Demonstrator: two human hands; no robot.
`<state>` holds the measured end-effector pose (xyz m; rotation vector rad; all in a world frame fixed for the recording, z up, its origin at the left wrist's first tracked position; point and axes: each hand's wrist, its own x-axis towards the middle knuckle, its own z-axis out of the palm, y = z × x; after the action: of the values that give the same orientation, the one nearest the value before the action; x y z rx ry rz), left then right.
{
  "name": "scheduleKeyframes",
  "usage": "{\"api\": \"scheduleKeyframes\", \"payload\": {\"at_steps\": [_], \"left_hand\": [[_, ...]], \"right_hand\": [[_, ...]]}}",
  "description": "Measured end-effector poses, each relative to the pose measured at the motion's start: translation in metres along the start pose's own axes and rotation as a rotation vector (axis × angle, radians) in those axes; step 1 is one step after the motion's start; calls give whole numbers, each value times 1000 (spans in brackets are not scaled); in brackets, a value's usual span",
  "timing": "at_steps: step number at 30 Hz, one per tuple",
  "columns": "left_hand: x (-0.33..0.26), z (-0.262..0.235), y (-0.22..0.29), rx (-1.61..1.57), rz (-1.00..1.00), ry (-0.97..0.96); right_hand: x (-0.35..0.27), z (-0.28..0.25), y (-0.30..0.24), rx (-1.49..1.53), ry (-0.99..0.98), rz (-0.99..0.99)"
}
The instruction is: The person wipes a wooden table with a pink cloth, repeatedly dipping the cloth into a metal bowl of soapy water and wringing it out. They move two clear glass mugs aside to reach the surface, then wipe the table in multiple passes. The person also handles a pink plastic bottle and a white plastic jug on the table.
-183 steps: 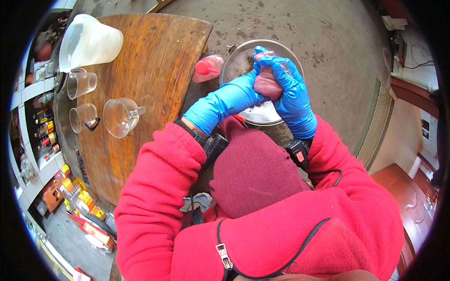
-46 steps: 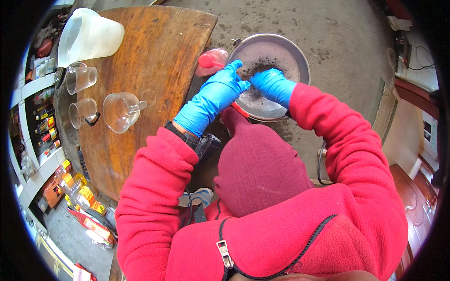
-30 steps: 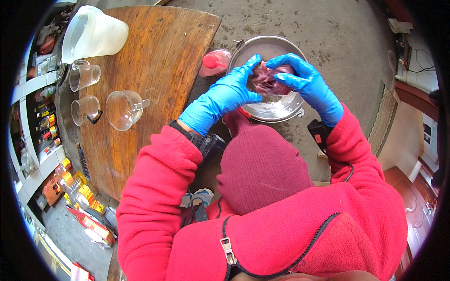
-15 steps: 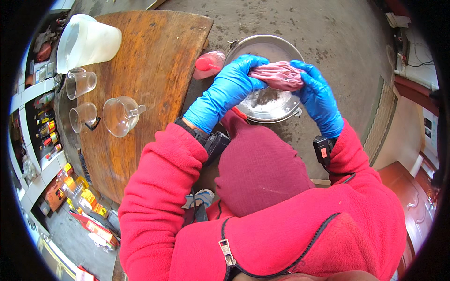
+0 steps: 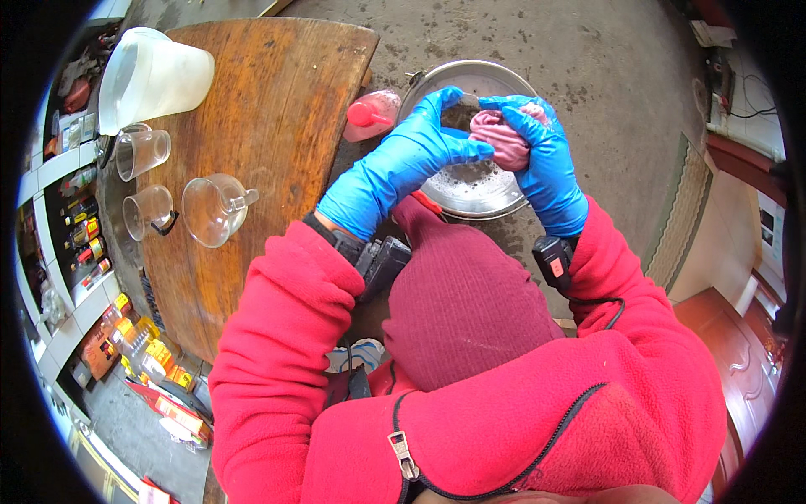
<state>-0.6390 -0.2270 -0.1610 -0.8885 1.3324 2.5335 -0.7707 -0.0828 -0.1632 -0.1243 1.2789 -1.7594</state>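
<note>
1. Nearest to me, at the bottom of the frame, I see the person's red fleece jacket (image 5: 537,420) with a zipper, and a dark red knitted cap (image 5: 462,302) just above it, in the lower middle.
2. Both forearms go up from there toward the upper middle of the frame. Each wrist carries a small black device (image 5: 382,262), strapped on the sleeve end.
3. My left hand (image 5: 420,155) wears a blue glove and reaches across from the left. Its grip is clenched on the pink cloth (image 5: 502,139); the fingers wrap the left side of the bundle.
4. My right hand (image 5: 541,160), also in a blue glove, is closed over the same cloth from the right and the top. So both grips grasp one thing, pressed together, and I judge it is a squeezing hold.
5. The pink cloth is in the upper middle of the frame, held in the air directly above the metal basin (image 5: 474,189). I think it is kept there so that drops fall into the basin, whose bottom looks wet.
6. The basin stands on the grey concrete floor (image 5: 588,59), and a pink plastic bottle (image 5: 374,113) lies just beside its left rim.
7. Farther left is the round wooden bench (image 5: 277,101). On it, well apart from the hands, stand two clear measuring cups (image 5: 143,181), one clear cup (image 5: 214,210) lying on its side, and a large translucent jug (image 5: 151,76) at the upper left.
</note>
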Motion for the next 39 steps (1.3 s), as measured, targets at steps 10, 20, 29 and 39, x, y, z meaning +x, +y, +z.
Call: {"api": "scheduleKeyframes", "payload": {"at_steps": [10,20,29,39], "left_hand": [[-2,26,37,409,-233,-304],[12,21,10,900,192,-403],[17,17,17,715,-481,-374],[-51,49,94,1166,68,-50]], "right_hand": [[-11,36,-20,56,-117,-191],[-9,25,-26,43,-73,-82],[4,14,-17,202,-108,135],[-5,18,-37,211,-41,-125]]}}
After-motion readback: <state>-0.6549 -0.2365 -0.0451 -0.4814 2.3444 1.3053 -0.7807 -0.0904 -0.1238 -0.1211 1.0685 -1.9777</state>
